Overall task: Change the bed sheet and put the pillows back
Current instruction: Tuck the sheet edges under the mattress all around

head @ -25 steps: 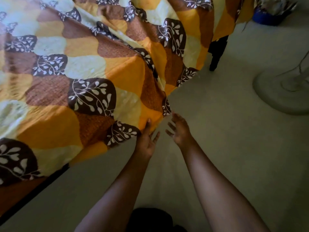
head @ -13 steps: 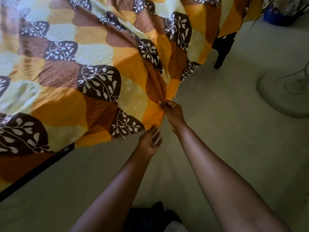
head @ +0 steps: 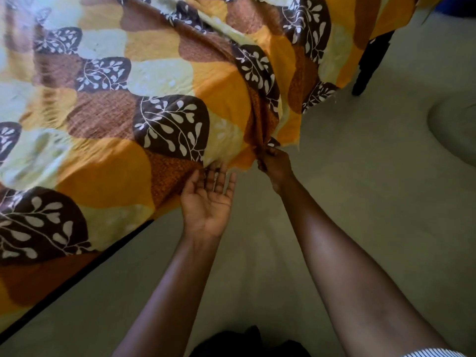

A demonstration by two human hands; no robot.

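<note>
Right hand [head: 275,166]: grip closed tight, fingers and thumb curled round a gathered fold of the bed sheet [head: 159,117] at its hanging lower edge, where the cloth bunches into vertical pleats above the knuckles. Back of the hand faces up, wrist straight, forearm stretched forward and slightly leftward from the lower right. Left hand [head: 208,199]: grip apart, holding nothing; palm turned up, fingers [head: 219,176] straight and a little spread, their tips meeting the sheet's hem just left of the right hand's fold. The thumb lies against the brown patch of fabric at the hem. Left forearm reaches up from the bottom centre, and the two hands sit near each other without touching. Sheet is patterned in orange, brown and cream scallops with white leaf sprigs on dark brown; it is spread across the bed and drapes over the near side and corner toward the floor [head: 360,197]. A dark line of bed frame [head: 77,275] shows beneath the hem at lower left, and a dark bed leg [head: 371,63] stands at upper right. A striped sleeve [head: 432,353] edges the lower right corner. A pale round object [head: 456,130] on the floor is cut off by the right edge.
</note>
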